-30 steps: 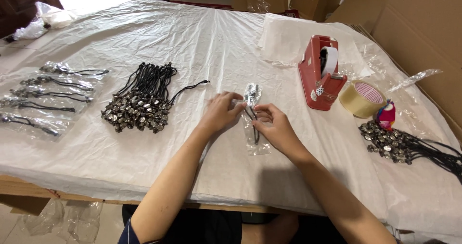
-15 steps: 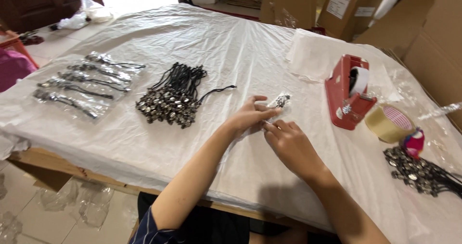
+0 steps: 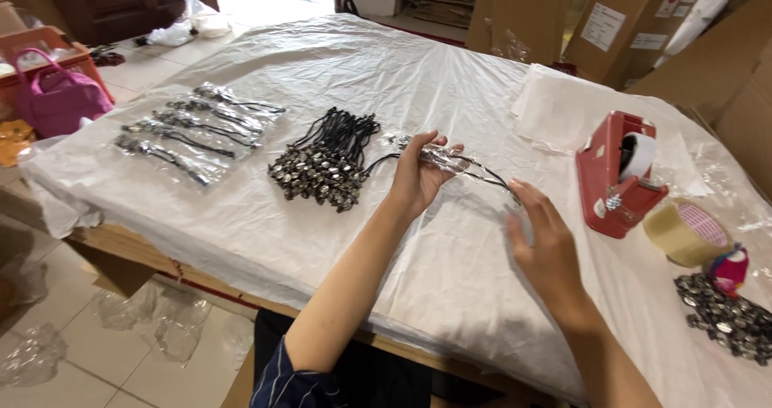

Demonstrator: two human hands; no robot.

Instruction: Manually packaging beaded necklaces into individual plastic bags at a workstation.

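My left hand point(image 3: 422, 175) grips a small clear bag point(image 3: 438, 157) with a black cord and metal charm inside, held above the table. The cord trails right toward my right hand point(image 3: 540, 239), which hovers open just past the bag's end, fingers spread, holding nothing. A pile of loose black cords with metal charms point(image 3: 328, 159) lies left of my left hand. Several filled clear bags point(image 3: 197, 131) lie in a row farther left.
A white plastic sheet point(image 3: 322, 62) covers the table. At right stand a red tape dispenser point(image 3: 618, 175), a tan tape roll point(image 3: 686, 231), a small pink object point(image 3: 730, 270) and another charm pile point(image 3: 728, 319). Cardboard boxes point(image 3: 627, 22) stand behind; a pink bag point(image 3: 56, 98) sits at left.
My hands have parted: the left lifted the bagged cord and moved it left, the right let go and opened. The view has swung left.
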